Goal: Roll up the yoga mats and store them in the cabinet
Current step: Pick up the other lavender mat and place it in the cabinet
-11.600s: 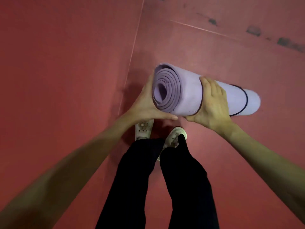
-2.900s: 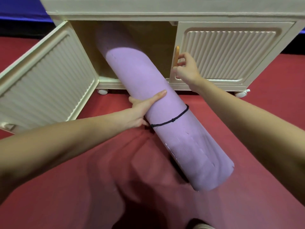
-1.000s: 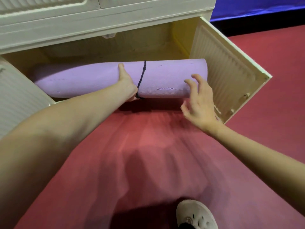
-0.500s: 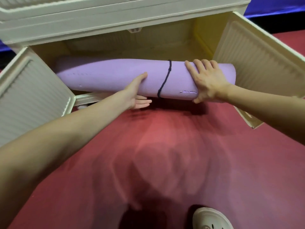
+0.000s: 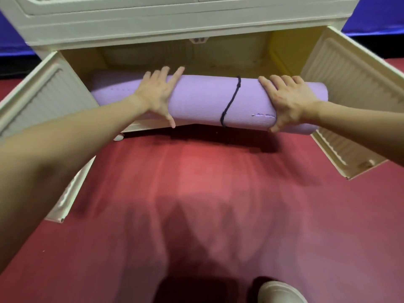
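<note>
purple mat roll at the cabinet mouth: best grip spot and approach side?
Probably the rolled mat on its front curve, one hand each side of the black cord, as the left hand and right hand sit now. It lies crosswise; the open doors block its ends.
</note>
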A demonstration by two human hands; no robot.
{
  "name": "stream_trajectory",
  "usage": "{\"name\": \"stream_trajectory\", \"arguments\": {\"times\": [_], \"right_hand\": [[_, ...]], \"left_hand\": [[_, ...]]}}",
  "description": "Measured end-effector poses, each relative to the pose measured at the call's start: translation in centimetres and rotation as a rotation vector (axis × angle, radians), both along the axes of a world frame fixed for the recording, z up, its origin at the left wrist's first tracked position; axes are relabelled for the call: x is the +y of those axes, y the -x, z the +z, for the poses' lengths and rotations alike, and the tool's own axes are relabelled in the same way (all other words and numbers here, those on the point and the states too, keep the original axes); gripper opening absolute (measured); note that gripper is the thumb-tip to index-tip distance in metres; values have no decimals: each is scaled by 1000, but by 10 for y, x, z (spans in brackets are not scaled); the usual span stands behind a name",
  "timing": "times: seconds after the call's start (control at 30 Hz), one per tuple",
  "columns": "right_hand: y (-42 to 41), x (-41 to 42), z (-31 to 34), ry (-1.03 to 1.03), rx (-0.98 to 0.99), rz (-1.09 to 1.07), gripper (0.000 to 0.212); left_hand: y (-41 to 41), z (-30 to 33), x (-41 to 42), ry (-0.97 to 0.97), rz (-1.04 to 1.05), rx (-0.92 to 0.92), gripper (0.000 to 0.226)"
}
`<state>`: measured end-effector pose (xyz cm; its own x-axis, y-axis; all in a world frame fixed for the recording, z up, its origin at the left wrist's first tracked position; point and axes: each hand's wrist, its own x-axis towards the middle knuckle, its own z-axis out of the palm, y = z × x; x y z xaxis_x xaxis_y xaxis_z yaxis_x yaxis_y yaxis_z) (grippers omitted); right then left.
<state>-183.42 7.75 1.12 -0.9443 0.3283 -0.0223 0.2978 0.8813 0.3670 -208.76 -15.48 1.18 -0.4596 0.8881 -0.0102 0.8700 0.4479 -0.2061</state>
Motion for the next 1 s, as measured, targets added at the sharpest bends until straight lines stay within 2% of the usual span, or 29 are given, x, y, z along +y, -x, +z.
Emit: {"name": "stream_trajectory", "arguments": {"times": [0.17,0.33,0.67,0.9,1.0], "right_hand": [[-6,2,-13,-26,109,48,139],[-4,-6,-31,-61,179,14,142],[22,19,4,-103,244,127,128],[45,39,0,-121,211,134,135],[55,46,-2,-117,213,120,129]], "left_hand": [[9,-11,11,-71,-36,-65,131],[15,-18,7,-117,-83,-20,129],[21,9,17,-99,84,-132,119],[28,5,31,-91,143,-152,129],[34,6,41,-78,179,-178,135]]}}
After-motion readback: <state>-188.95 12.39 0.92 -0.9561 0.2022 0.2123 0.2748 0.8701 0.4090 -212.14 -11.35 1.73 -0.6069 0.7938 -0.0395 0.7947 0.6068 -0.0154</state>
